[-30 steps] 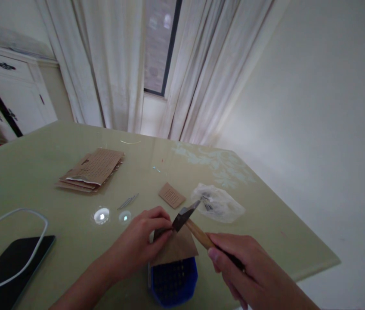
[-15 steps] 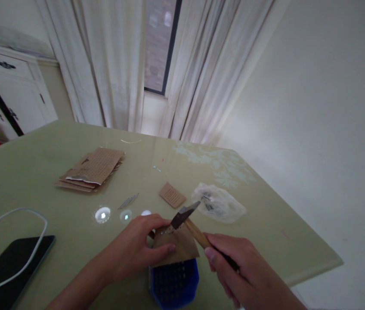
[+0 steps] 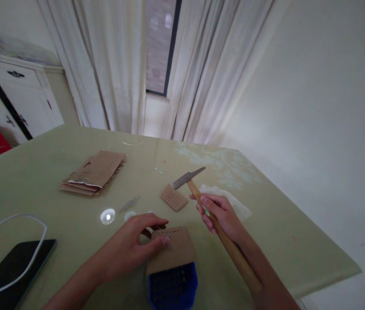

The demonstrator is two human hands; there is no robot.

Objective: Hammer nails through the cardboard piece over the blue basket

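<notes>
Shows a grey-headed wooden-handled hammer [image 3: 233, 250] held aslant above the counter [image 3: 305, 254]; also brown cardboard [image 3: 176, 253], hole-lined at its far edge, partly covering a blue basket [image 3: 191, 282] toward the counter's near edge.

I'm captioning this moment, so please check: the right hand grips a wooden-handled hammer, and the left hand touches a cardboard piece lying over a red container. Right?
Not quite: the container is blue, not red, as the head view shows. The rest is right: right hand gripping the hammer, left hand touching the cardboard piece.
</notes>
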